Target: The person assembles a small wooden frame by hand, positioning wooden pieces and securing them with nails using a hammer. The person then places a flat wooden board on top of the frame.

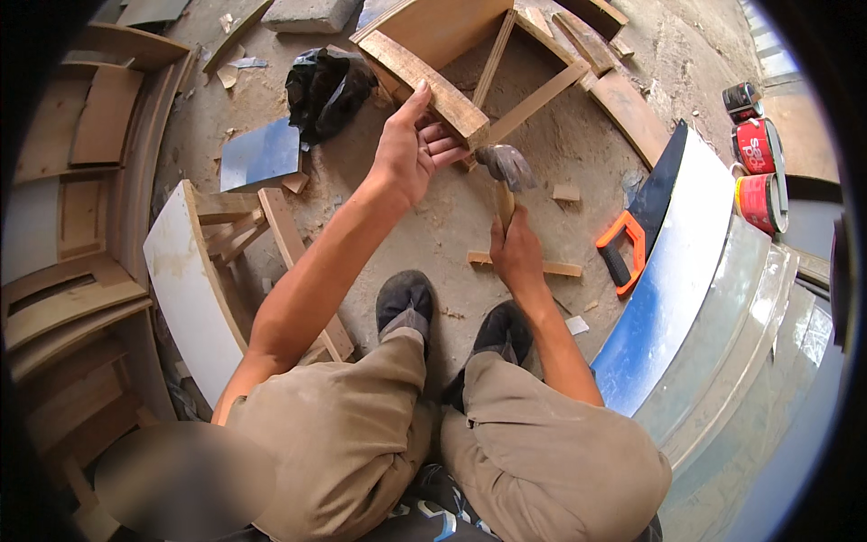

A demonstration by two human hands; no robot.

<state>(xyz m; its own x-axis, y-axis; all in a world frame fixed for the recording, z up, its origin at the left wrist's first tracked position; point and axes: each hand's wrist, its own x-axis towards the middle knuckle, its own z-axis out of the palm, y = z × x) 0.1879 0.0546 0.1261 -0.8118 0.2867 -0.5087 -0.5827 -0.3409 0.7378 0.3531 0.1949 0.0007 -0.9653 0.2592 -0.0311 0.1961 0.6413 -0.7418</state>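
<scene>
My left hand (404,152) grips the near end of a wooden board (423,79), thumb along its top and fingers curled beneath. This board is one side of a wooden frame (461,32) standing on the floor ahead of me. In my right hand (518,255) is a hammer (508,166), grasped round its wooden handle. The hammer's metal head is up beside the board's end, close to the fingertips of my left hand; whether it touches the wood I cannot tell.
A handsaw (629,256) with an orange and black handle lies at the right beside a blue-white panel (668,289). Several cans (757,146) stand beyond it. At left are a white-faced wooden frame (194,280) and a black plastic bag (327,90). A wood strip (560,268) lies near my feet.
</scene>
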